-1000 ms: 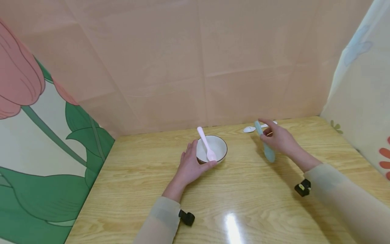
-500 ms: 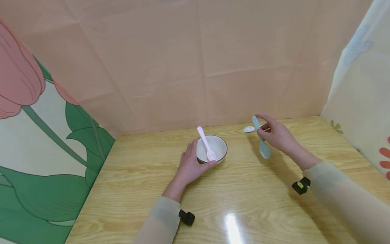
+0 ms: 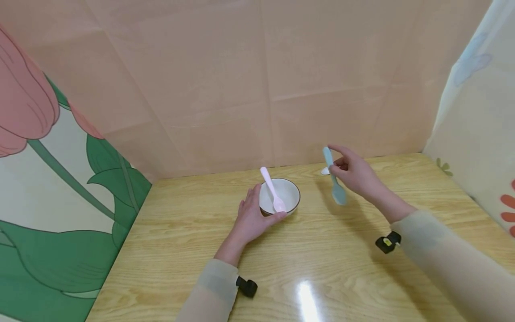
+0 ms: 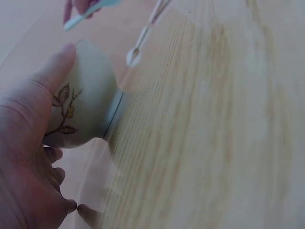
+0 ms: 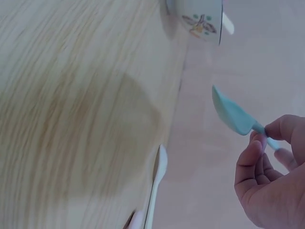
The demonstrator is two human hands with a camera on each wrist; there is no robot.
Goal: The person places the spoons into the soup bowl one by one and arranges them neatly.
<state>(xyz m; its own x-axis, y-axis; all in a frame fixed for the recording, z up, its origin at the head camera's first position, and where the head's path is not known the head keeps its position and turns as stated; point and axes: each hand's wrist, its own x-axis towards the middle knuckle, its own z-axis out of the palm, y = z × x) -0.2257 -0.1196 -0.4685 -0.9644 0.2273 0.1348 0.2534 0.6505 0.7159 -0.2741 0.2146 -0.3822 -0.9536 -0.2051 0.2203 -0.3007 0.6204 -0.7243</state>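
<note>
A white bowl with a dark rim stands on the table. A pink spoon leans in it, handle up over the back rim. My left hand holds the bowl's left side, thumb at the front and fingers round the far side. In the left wrist view, the bowl's outer wall shows a painted leafy twig. My right hand pinches a light blue spoon by its handle, above the table right of the bowl. The spoon's scoop points down, as the right wrist view of the blue spoon also shows.
A white spoon lies at the table's back, mostly hidden behind my right hand; the right wrist view shows more of this white spoon. A pinkish tip at that view's bottom edge is unclear. A peach sheet hangs behind the wooden table.
My right hand has lifted the light blue spoon and carried it left toward the bowl, now covering more of the white spoon. The left hand, bowl and pink spoon have stayed still.
</note>
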